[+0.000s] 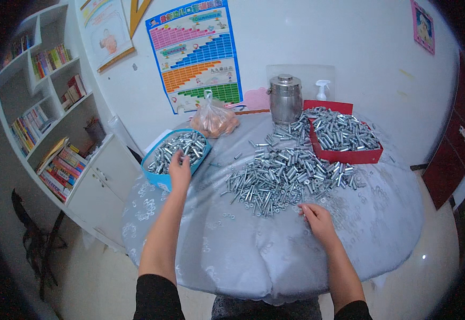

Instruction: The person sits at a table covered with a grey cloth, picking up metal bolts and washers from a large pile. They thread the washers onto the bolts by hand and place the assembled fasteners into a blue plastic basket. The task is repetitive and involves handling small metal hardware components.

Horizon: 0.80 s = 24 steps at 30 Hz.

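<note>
Hundreds of shiny silver bolts [291,173] heaped loose, right hand [317,220] grip pinched together beside them, left hand [179,170] grip unclear.

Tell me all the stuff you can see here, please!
table: one, round, pale grey-blue flowered cloth, centre.
metal parts pile: too many to count, silver, loose on the table middle.
red tray: one, red, table's right rear, full of silver parts.
blue tray: one, blue, table's left edge, holds silver parts.
metal pot: one, silver, lidded, table rear.
plastic bag: one, clear with orange contents, table rear left.
spray bottle: one, white, behind the red tray.
poster: one, multicoloured, on the wall.
bookshelf: one, white, left, holding books.
left hand: one, at the blue tray.
right hand: one, at the pile's near edge.
</note>
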Tool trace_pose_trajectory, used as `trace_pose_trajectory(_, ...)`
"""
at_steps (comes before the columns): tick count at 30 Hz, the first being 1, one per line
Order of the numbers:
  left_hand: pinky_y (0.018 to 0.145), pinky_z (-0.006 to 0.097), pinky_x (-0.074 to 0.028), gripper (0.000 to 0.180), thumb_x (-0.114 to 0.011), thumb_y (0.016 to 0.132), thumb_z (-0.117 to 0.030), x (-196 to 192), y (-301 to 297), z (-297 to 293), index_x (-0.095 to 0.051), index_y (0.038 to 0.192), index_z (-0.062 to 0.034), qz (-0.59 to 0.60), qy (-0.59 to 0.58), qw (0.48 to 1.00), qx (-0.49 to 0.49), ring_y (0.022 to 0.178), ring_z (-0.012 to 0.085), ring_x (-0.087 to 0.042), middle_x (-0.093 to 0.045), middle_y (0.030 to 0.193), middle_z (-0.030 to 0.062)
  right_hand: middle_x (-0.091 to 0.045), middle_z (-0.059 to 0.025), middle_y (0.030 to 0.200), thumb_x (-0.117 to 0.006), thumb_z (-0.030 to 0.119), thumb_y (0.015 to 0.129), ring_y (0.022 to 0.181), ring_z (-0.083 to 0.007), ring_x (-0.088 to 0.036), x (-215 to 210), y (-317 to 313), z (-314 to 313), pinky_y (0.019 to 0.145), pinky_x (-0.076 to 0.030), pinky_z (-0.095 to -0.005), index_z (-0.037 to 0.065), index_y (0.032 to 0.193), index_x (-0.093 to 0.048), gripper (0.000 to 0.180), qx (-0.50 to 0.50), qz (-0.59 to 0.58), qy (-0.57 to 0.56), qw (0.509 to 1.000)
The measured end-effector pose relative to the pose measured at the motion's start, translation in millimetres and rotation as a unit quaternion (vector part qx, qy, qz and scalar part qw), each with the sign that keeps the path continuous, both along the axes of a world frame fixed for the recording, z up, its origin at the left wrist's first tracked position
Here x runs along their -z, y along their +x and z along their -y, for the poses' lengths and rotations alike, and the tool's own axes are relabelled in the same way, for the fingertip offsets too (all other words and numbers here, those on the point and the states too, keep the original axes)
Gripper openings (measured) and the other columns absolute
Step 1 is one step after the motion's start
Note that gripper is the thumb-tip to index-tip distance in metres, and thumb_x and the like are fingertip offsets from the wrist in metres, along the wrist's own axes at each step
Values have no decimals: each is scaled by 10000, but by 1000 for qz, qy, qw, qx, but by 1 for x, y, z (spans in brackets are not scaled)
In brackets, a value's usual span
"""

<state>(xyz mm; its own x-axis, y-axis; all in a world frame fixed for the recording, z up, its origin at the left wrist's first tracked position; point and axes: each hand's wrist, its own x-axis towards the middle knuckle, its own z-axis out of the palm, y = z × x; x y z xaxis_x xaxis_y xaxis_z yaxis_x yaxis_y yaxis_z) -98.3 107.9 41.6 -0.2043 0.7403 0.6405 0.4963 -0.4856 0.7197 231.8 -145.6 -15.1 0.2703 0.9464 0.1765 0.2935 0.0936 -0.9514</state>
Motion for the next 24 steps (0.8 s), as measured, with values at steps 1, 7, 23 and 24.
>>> trace_pose_trajectory(1,751,303,-437,237,-572,770,-110,-1,9,17,-583,967,22,-30,-60,997,28,862,198,-567,-612,900,145,-613,-63,790,-485,253,861,665,-126,-545,2,1,-1,617,-435,-249,9,963,-604,290,1,9,-2,1000)
trace_pose_trajectory(7,698,343,-430,123,-625,697,-106,54,67,87,-625,788,-23,-218,-48,962,159,755,263,-544,-605,792,116,-623,-93,819,-512,235,846,738,-157,-590,2,0,-2,660,-447,-267,17,971,-604,268,-1,48,7,999)
trace_pose_trajectory(23,654,424,-396,117,-627,657,-66,75,122,100,-529,630,-8,-221,-116,961,120,708,332,-508,-555,714,160,-618,-115,865,-566,187,803,758,-207,-595,7,5,-4,678,-458,-284,42,965,-613,223,20,73,17,997)
trace_pose_trajectory(24,634,419,-398,93,-592,694,-45,76,123,104,-516,700,9,-225,-74,965,113,695,334,-513,-548,729,172,-617,-117,863,-565,187,803,757,-210,-595,11,8,-5,677,-459,-286,42,966,-611,223,28,81,25,996)
